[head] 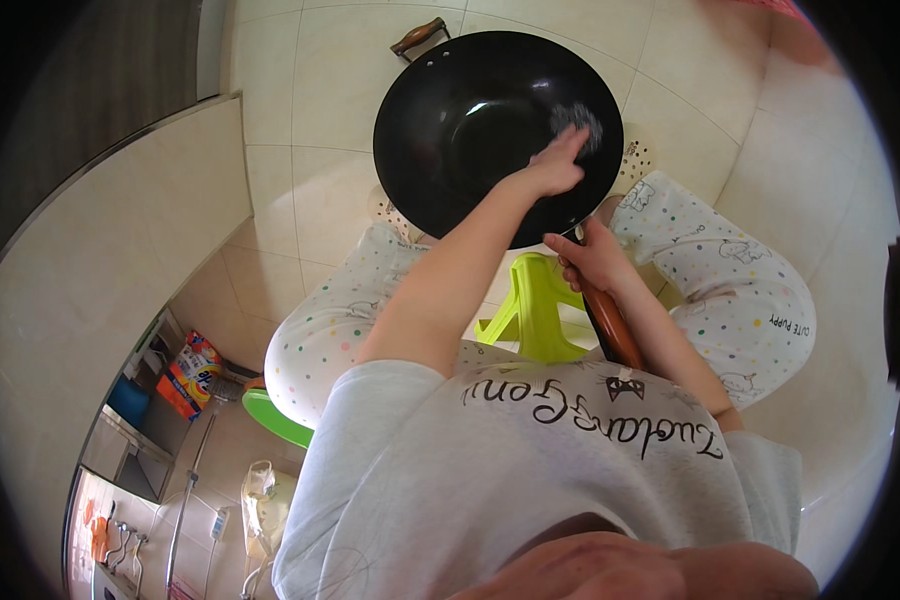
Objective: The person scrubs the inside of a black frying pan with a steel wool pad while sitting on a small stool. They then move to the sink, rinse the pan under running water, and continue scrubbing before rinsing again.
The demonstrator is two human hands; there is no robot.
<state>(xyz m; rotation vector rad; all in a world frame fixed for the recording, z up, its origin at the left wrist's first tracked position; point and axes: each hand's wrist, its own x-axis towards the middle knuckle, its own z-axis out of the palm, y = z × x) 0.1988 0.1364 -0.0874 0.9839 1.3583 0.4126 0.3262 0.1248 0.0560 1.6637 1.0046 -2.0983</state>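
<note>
A large black wok (487, 180) with a wooden side grip (418, 36) is held out between my knees. Inside it, my left hand (559, 161) presses its fingertips on a blurred, silvery wire-like scouring pad (576, 120) against the right part of the wall. My right hand (598, 255) is closed round the upper end of the long reddish-brown handle (615, 322), near the wok's rim. The handle's lower end reaches my shirt. Below the wok, beside the handle, is a lime-green plastic stool (536, 307).
Pale tiles (330, 82) cover the floor. Perforated shoes show partly at both sides of the wok. At the lower left are a green round rim (270, 420), an orange detergent bag (189, 375), a shower pole (187, 487) and a hanging clear bag (264, 502). A pink object shows at the top right.
</note>
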